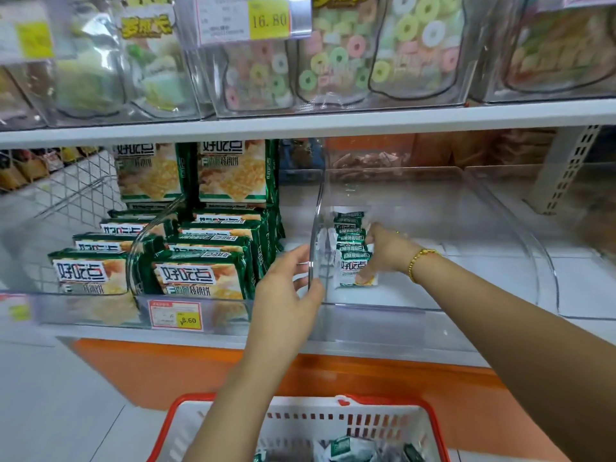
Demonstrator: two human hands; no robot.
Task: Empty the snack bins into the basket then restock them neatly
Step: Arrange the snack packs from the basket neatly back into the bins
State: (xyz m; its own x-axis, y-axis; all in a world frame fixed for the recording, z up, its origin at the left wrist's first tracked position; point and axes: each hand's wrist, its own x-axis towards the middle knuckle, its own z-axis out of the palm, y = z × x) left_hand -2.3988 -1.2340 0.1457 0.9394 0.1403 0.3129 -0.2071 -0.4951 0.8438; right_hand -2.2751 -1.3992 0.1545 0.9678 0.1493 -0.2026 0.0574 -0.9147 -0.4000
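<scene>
A clear plastic snack bin (pixel 433 295) stands on the middle shelf. Inside, against its left wall, a short row of small green-and-white snack packs (pixel 350 241) stands on edge. My right hand (pixel 386 251) reaches into the bin and holds the row from its right side, thumb on the front pack. My left hand (pixel 286 285) grips the bin's left wall near the front edge. Below, a red-and-white basket (pixel 383 425) sits on the floor with a few of the same small packs in it.
Left of the bin, another clear bin (pixel 200 315) holds several large green biscuit packs, with a yellow price tag on its front. A wire divider (pixel 76 191) stands further left. The upper shelf (pixel 300 125) carries clear bins of candy bags.
</scene>
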